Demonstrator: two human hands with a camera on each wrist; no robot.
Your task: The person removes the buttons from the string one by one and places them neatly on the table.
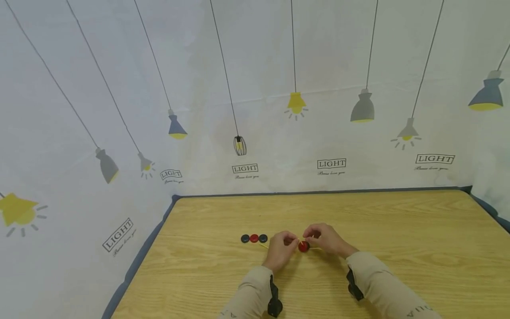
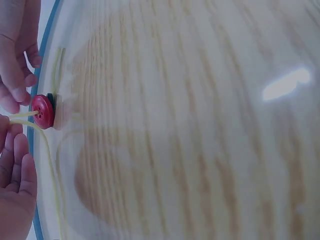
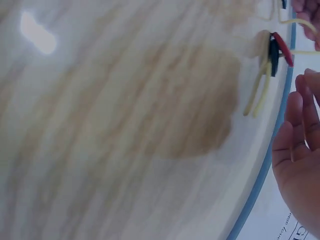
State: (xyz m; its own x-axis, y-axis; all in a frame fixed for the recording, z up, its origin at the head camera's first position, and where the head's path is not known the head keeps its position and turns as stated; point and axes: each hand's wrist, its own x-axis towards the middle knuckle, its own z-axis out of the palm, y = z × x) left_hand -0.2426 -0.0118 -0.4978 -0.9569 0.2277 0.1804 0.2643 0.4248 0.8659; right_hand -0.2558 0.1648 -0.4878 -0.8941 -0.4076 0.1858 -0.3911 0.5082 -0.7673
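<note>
A red button [image 2: 43,111] with holes stands on edge against a black button [image 3: 273,56], between my two hands. Yellow cord [image 2: 48,150] runs through the red button, and two strands stick out behind the black one. My left hand [image 1: 280,251] pinches the cord just left of the red button. At the other side, my right hand [image 1: 326,239] has thumb and forefinger brought together close to the cord coming from the button; its fingertips are partly hidden. The remaining fingers of both hands hang loosely curved.
Left of my hands, a red button [image 1: 254,238] lies in a row between two black buttons [image 1: 245,239]. Beside them a yellow cord piece [image 1: 264,245] shows. The wooden table [image 1: 398,221] meets a printed fabric wall [image 1: 279,177] at its back edge.
</note>
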